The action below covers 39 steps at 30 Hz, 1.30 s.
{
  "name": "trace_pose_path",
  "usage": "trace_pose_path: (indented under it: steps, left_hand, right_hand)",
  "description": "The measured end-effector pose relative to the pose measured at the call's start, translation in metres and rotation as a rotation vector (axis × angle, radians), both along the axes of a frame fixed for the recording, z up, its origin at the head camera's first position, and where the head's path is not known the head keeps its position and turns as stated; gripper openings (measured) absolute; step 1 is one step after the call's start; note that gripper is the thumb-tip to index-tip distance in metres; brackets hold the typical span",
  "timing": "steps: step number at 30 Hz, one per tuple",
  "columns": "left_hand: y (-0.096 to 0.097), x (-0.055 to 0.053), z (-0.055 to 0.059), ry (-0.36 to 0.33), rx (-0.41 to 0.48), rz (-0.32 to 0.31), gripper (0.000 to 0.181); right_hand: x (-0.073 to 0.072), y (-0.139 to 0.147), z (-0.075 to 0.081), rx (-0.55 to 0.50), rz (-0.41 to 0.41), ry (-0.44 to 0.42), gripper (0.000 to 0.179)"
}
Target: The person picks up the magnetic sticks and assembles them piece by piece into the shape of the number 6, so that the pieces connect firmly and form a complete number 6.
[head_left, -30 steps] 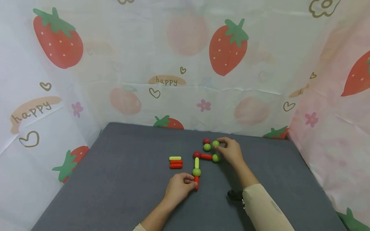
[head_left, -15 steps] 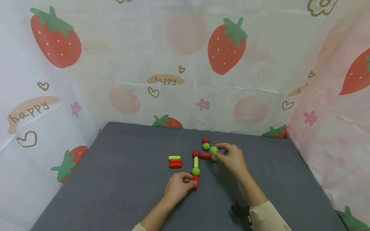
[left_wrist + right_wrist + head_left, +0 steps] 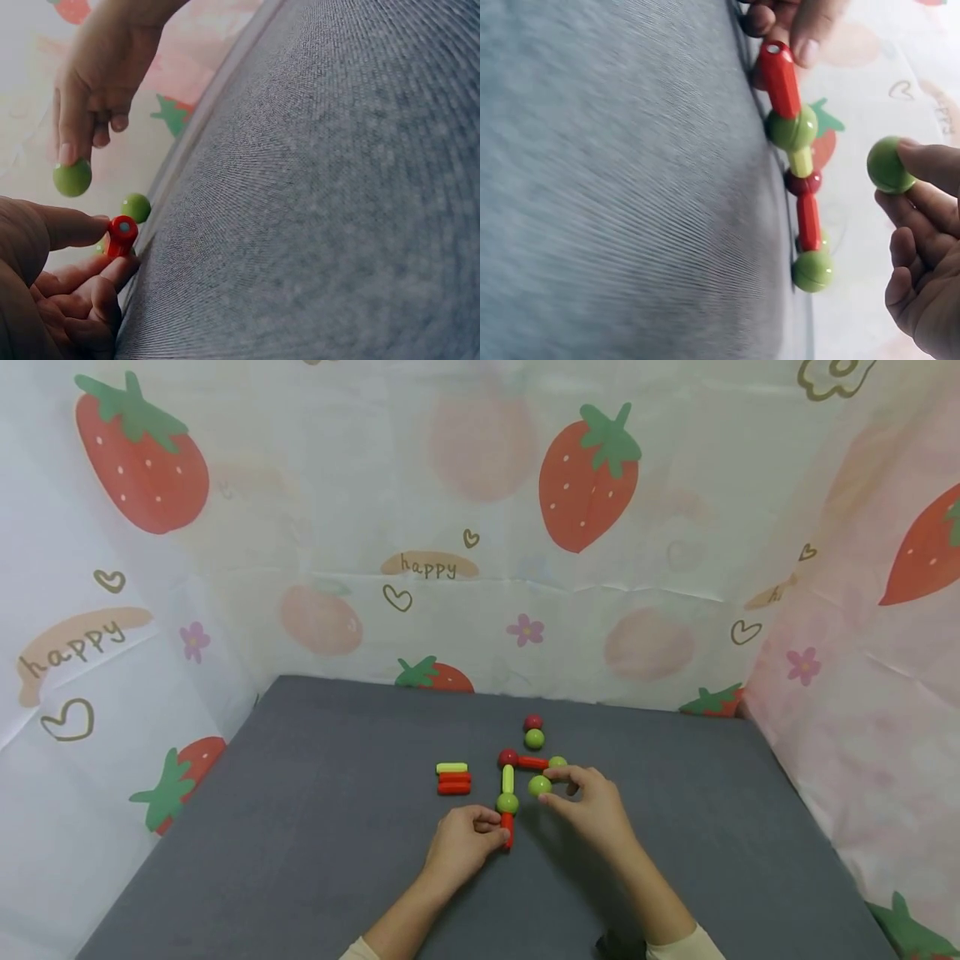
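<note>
My left hand (image 3: 463,845) pinches a red magnetic rod (image 3: 781,84) between thumb and fingers. This rod is the near end of a joined chain. Beyond it come a green ball (image 3: 507,803), a yellow-green rod (image 3: 508,779) and a red ball (image 3: 508,757) at the corner. From that corner a second red rod (image 3: 532,763) runs right to another green ball (image 3: 557,762), partly covered by fingers in the head view. A separate green ball (image 3: 889,165) is pinched by my right hand (image 3: 592,806), held apart from the chain, right of its near leg.
Behind the chain lie a loose red ball (image 3: 533,722) and a loose green ball (image 3: 534,739). Left of it, a yellow-green rod (image 3: 452,768) lies alongside red rods (image 3: 454,783). A black object (image 3: 619,946) shows by the right sleeve. Strawberry-printed cloth (image 3: 480,527) borders the grey table (image 3: 337,827).
My right hand has carried its green ball from beside the loose balls at the back toward the front and left, past the chain's right end. The left hand keeps its grip on the rod.
</note>
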State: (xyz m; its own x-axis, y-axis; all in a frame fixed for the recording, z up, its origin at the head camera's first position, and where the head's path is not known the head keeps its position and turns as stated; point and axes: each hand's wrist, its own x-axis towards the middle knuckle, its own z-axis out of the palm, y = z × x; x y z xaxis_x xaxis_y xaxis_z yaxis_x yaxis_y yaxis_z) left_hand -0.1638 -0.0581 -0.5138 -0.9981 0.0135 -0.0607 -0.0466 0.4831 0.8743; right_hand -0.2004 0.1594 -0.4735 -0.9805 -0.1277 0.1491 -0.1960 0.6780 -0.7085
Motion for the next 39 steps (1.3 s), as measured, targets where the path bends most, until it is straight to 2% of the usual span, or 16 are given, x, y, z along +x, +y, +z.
trace_pose_path:
  steps: [13, 24, 28, 32, 39]
  left_hand:
    - [0.0, -0.001, -0.001, 0.023, -0.006, -0.013, 0.021]
    - [0.0, -0.002, -0.002, 0.018, -0.008, -0.016, 0.02]
    - [0.0, -0.002, -0.003, 0.02, -0.01, -0.019, 0.02]
    - [-0.001, -0.001, -0.003, 0.015, -0.01, -0.017, 0.02]
    - [-0.002, -0.002, -0.003, 0.0, -0.002, -0.017, 0.021]
  right_hand:
    - [0.009, -0.002, -0.013, -0.05, 0.019, -0.006, 0.034]
    - [0.011, -0.002, -0.021, -0.05, 0.034, -0.074, 0.03]
    - [0.015, -0.003, -0.022, -0.07, 0.088, -0.15, 0.028]
    - [0.018, -0.004, -0.024, -0.109, 0.178, -0.239, 0.029]
    - [0.024, -0.008, -0.024, -0.134, 0.282, -0.296, 0.03]
